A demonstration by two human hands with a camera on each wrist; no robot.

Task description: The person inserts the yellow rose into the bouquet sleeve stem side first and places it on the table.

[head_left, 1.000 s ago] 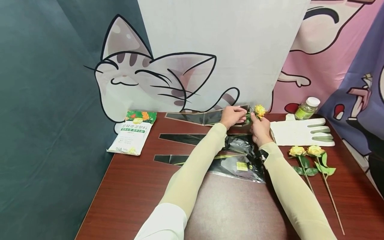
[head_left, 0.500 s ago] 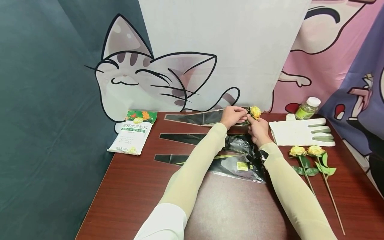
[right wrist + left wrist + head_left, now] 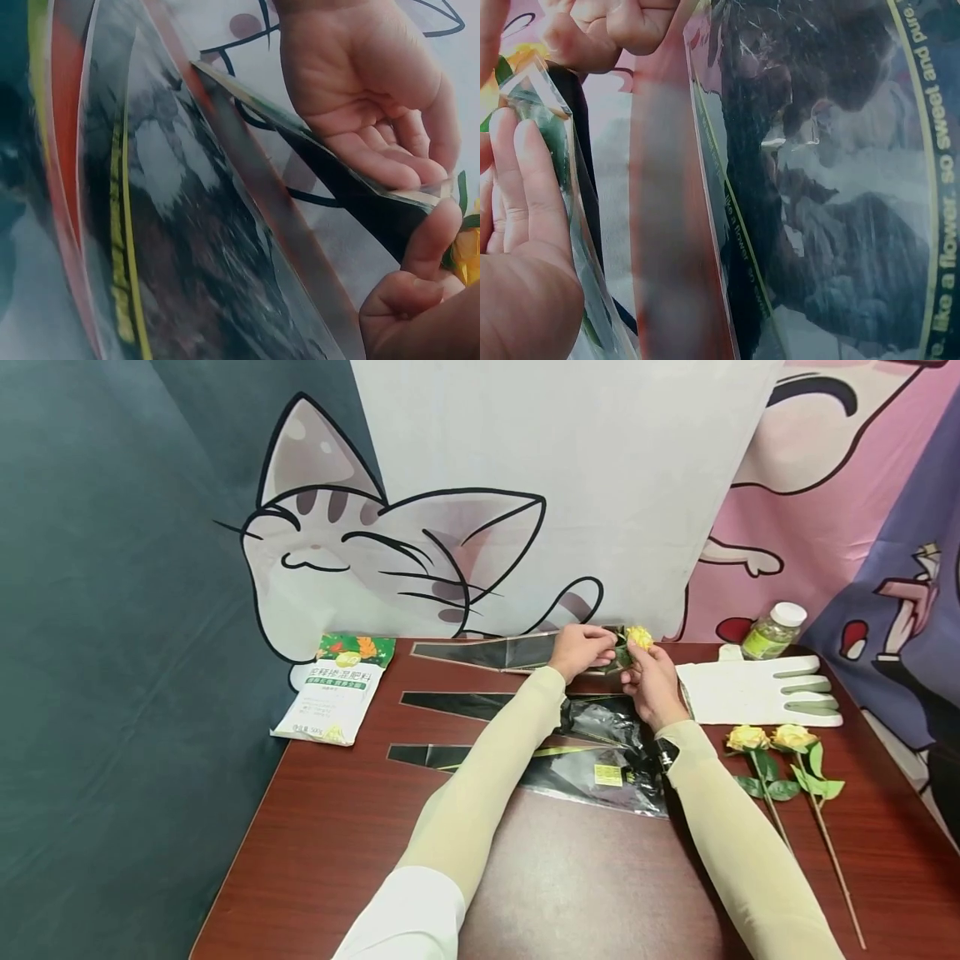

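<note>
In the head view, my left hand (image 3: 582, 650) pinches the mouth of a long tapered flower sleeve (image 3: 472, 653), dark-backed with a clear front, at the table's back edge. A yellow rose (image 3: 639, 637) sits at that mouth, its leaves against the film. My right hand (image 3: 651, 685) holds the bloom from the right, thumb on its near side and fingers curled. In the right wrist view the sleeve (image 3: 352, 210) runs diagonally to the left fingers, with the right thumb beside its corner. The rose's stem is hidden.
Two more dark sleeves (image 3: 450, 702) lie in front on the brown table (image 3: 570, 877). Two yellow roses (image 3: 795, 739) lie at the right, near a white glove (image 3: 727, 693) and a lidded jar (image 3: 772, 631). A fertilizer bag (image 3: 337, 689) lies at the left.
The right hand and rose have moved left toward the sleeve's mouth, and the right hand has since shifted slightly back right. The left hand has stayed in place.
</note>
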